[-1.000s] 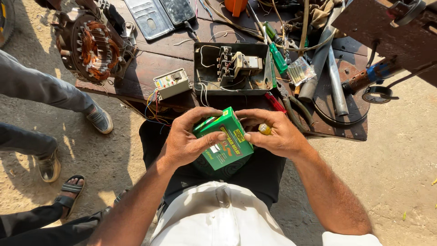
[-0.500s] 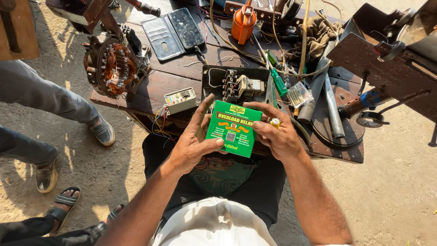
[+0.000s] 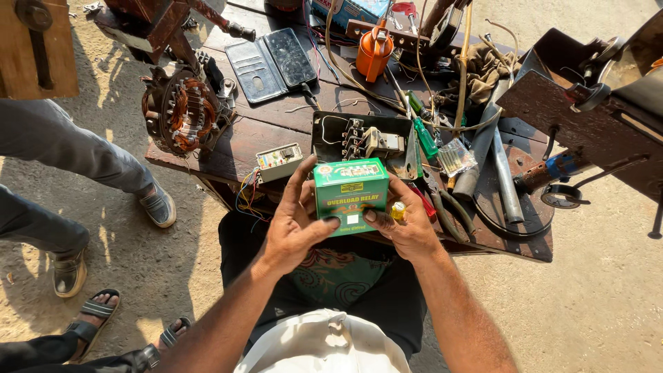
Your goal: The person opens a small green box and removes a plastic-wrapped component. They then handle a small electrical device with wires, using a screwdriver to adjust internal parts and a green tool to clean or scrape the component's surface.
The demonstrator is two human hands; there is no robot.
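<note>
Both hands, left hand [image 3: 293,231] and right hand [image 3: 406,231], grasp a green box [image 3: 350,195] above the cluttered table [image 3: 276,131]; a loosened grip could drop it, perhaps damaging its contents.

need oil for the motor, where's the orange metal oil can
In the head view the orange metal oil can stands at the far side of the wooden workbench, right of the open black phone case, among loose cables.

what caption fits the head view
Both hands, left hand and right hand, hold a green box above a cluttered workbench.
</note>
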